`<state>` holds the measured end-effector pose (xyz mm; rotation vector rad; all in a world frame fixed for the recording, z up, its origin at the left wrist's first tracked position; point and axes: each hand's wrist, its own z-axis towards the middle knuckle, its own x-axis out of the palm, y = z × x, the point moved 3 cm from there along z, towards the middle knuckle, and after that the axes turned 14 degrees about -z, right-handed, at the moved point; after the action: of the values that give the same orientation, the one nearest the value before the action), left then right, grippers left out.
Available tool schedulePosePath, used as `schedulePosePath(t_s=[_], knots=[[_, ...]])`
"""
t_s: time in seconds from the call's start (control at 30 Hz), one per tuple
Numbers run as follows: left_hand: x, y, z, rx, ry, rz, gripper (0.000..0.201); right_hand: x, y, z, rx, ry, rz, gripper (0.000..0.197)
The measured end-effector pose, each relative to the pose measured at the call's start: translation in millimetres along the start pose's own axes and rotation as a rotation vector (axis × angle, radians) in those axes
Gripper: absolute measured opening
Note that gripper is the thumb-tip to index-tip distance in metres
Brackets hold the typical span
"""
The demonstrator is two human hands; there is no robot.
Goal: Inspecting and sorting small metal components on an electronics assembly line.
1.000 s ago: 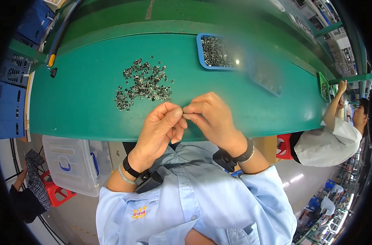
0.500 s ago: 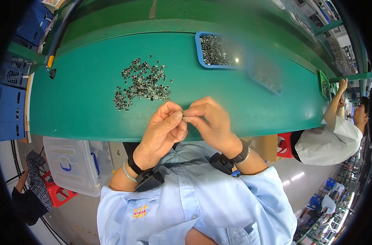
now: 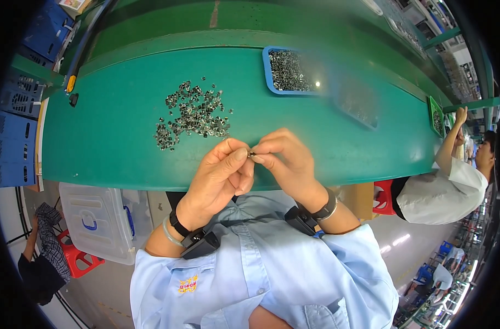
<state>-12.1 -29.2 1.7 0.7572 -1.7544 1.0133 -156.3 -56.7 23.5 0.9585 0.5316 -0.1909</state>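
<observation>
Part — pinched (both hands).

green table, scattered metallic pieces, blue tray

Worktable: across the front of the person. Heap of loose small parts: on the worktable, left of centre, beyond the left hand. Single small part: between the fingertips of the left hand and the right hand, nearer the person than the heap. Tray: behind and right of the heap, with more parts in it. Crates: beyond the worktable's left end. Lidded bin: on the floor, left of the person. Co-worker: at right.
</observation>
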Motion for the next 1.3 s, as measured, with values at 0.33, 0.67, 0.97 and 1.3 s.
schedulePosePath(t_s=[0.33, 0.67, 0.97, 1.3], knots=[[2, 7, -1, -0.002, 0.080, -0.073, 0.015, -1, 7, 0, 0.021, -0.006, 0.088, 0.012], [5, -8, -1, 0.036, -0.003, 0.215, 0.016, -5, 8, 7, -0.086, -0.012, -0.043, 0.014], [10, -10, -4, 0.006, -0.068, 0.185, 0.018, -3, 1, 5, -0.184, -0.014, -0.172, 0.016], [7, -9, -3, 0.015, -0.071, 0.240, 0.015, -1, 0, 3, -0.169, -0.010, -0.191, 0.019]])
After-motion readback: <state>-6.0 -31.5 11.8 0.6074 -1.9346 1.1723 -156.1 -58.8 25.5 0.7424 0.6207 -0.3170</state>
